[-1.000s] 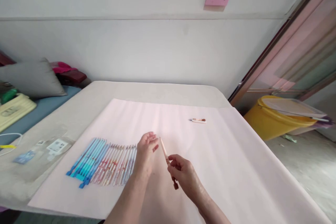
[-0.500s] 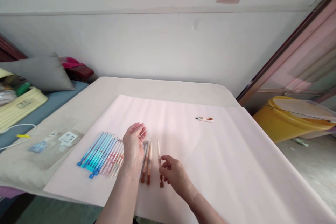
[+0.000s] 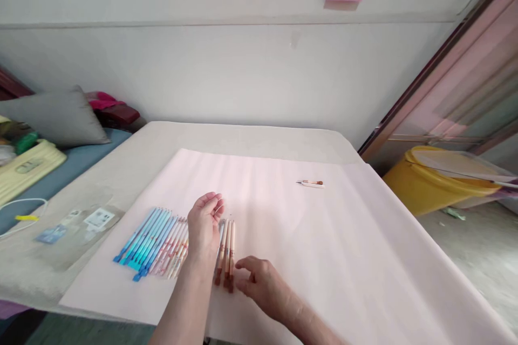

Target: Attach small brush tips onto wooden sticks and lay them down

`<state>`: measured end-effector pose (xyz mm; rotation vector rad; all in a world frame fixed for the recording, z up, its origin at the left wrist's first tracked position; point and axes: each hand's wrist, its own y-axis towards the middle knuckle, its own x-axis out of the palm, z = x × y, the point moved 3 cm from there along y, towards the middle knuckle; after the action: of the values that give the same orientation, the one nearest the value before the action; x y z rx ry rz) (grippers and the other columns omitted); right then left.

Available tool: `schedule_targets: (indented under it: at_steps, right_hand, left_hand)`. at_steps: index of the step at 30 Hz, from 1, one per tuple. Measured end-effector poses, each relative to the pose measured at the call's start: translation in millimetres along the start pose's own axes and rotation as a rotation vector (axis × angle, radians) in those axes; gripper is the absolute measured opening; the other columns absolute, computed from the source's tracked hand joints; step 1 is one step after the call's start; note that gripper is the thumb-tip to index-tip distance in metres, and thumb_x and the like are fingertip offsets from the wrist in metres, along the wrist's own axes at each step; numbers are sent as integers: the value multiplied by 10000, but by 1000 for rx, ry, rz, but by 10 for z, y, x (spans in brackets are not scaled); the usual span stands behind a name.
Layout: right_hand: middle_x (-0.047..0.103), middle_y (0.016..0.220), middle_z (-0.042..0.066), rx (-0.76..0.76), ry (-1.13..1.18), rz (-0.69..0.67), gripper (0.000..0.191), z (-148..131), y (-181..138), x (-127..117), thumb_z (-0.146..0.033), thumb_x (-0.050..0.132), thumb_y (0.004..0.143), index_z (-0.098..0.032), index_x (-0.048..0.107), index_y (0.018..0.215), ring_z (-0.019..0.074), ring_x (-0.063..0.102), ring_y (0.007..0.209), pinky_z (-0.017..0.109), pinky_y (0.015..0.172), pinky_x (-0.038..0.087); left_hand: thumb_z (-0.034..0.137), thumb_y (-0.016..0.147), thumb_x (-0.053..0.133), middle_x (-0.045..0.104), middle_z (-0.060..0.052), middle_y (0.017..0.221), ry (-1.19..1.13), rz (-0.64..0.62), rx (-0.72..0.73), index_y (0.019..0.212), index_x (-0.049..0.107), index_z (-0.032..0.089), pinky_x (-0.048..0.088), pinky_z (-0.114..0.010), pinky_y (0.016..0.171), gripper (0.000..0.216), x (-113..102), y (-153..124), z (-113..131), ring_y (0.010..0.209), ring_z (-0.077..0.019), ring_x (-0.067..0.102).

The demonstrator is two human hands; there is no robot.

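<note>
My left hand [image 3: 204, 223] is raised over the row of pens, fingers curled with thumb against fingertips; what is in them, if anything, cannot be made out. Just right of the brown-ended pens [image 3: 227, 259] is my right hand [image 3: 261, 285], thumb and forefinger apart with nothing visible between them. These cream pens lie side by side, brown ends toward me. Left of my left forearm lie pale pink pens [image 3: 164, 253] and several blue pens [image 3: 145, 237]. My left hand and forearm hide the middle of the row.
Farther back on the white sheet [image 3: 324, 242] lie a small dark-tipped pen [image 3: 313, 182] and a white piece beside it. A clear plastic bag [image 3: 81, 226] rests on the left of the table. A yellow bin [image 3: 429, 183] stands to the right, a grey cushion [image 3: 60, 118] to the left.
The separate brown-ended pen has moved left against the others. My right hand has come away from it and its fingers have parted. My left hand stays curled in about the same place.
</note>
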<state>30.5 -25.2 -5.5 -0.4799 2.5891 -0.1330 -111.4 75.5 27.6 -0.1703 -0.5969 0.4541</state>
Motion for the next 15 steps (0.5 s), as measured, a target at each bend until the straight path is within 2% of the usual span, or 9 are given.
schedule_targets:
  at_steps: [2,6,10,13,15]
  right_hand:
    - [671,829,17,3,-9,35,304,29,-4,-70,-163,509,701,-225,669,951,151,588,677,234,640,421]
    - [669,906,46,38,-30,221,257,196,44,-391,-229,481,762,-203,671,933,156,593,676,257,649,435]
    - [676,801,42,117,-73,437,238,441,83,-777,-288,482,770,-198,674,878,169,595,657,272,630,439]
    - [675,768,43,149,-80,526,259,596,82,-980,-333,475,785,-189,668,882,176,602,664,279,641,443]
    - [677,806,50,144,-110,567,271,668,75,-1069,-349,464,798,-188,663,886,180,605,687,286,663,442]
  left_hand:
    - [110,605,684,654,-47,809,21,-22,-19,825,609,152,462,-199,617,236,29,-15,-21,704,-103,616]
    - [55,534,680,637,-43,821,88,-38,-64,791,612,148,399,-148,521,282,104,-75,-72,751,-110,609]
    - [23,503,595,617,-52,854,142,-156,-124,758,617,142,331,-142,456,282,202,-166,-144,851,-149,604]
    - [40,498,550,615,-56,879,176,-222,-171,758,622,143,307,-148,437,289,236,-216,-205,860,-158,600]
    - [49,498,537,620,-53,866,175,-242,-189,757,623,143,348,-158,477,289,244,-227,-242,836,-154,602]
